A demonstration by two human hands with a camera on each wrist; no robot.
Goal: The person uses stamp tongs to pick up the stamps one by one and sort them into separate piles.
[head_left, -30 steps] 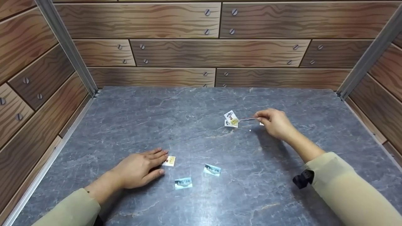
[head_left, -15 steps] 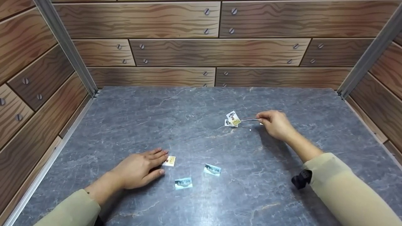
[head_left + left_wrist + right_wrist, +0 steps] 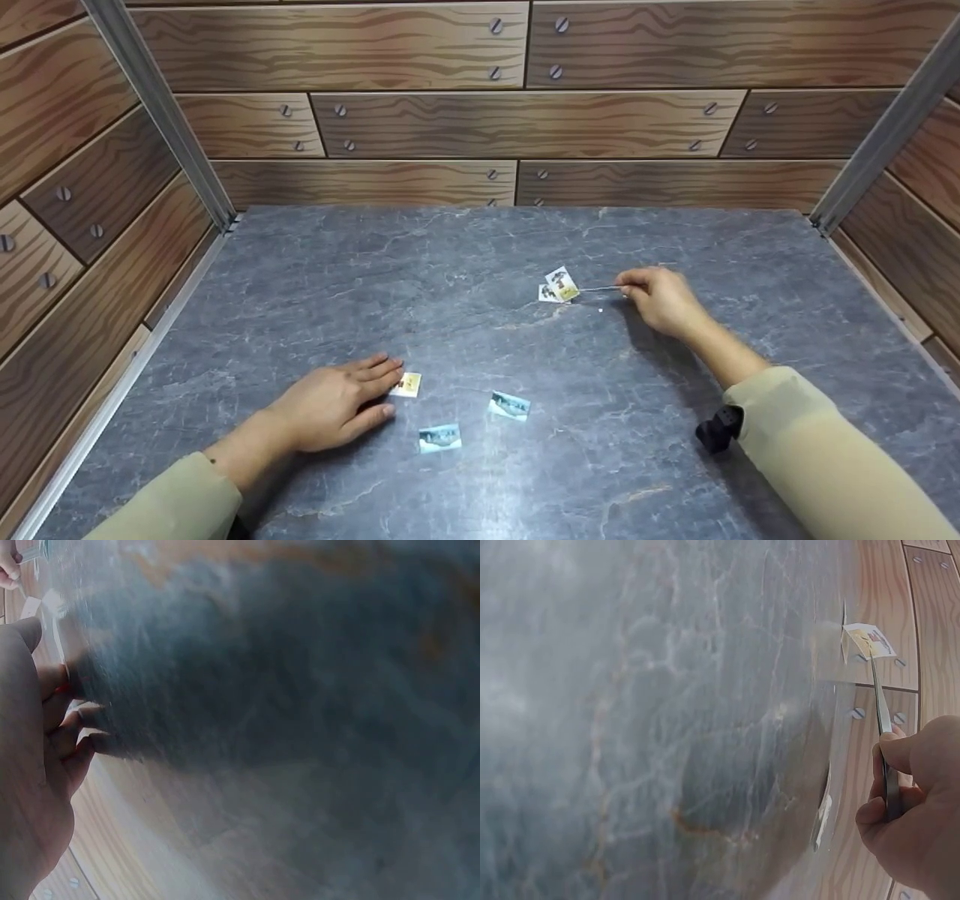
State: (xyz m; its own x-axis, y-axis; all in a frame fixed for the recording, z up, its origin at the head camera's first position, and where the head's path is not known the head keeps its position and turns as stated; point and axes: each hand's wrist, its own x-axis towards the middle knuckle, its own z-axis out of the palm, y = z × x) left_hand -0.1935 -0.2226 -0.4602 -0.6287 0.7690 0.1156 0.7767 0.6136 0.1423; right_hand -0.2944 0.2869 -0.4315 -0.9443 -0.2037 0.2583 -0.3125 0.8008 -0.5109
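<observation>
My right hand (image 3: 660,300) pinches a pair of metal tweezers (image 3: 883,712) between thumb and fingers. At the tweezers' tips is a small white and yellow picture stamp (image 3: 562,283), tilted up. It overlaps a similar stamp (image 3: 547,293) lying on the table behind it. My left hand (image 3: 337,405) lies palm down on the table, fingers straight. From under its fingertips shows part of another yellow and white stamp (image 3: 409,385); the rest is hidden.
Two blue landscape stamps, a nearer one (image 3: 440,439) and a farther one (image 3: 510,406), lie mid-table. A tiny white speck (image 3: 600,310) is near the tweezers. In the right wrist view, a white piece (image 3: 822,822) lies below my hand. Wood-patterned walls (image 3: 420,124) enclose the grey tabletop (image 3: 375,270).
My right hand, with the tweezers and the stamp at their tips, has shifted slightly right and toward me. The stamp behind shows more of itself. My left hand stays put.
</observation>
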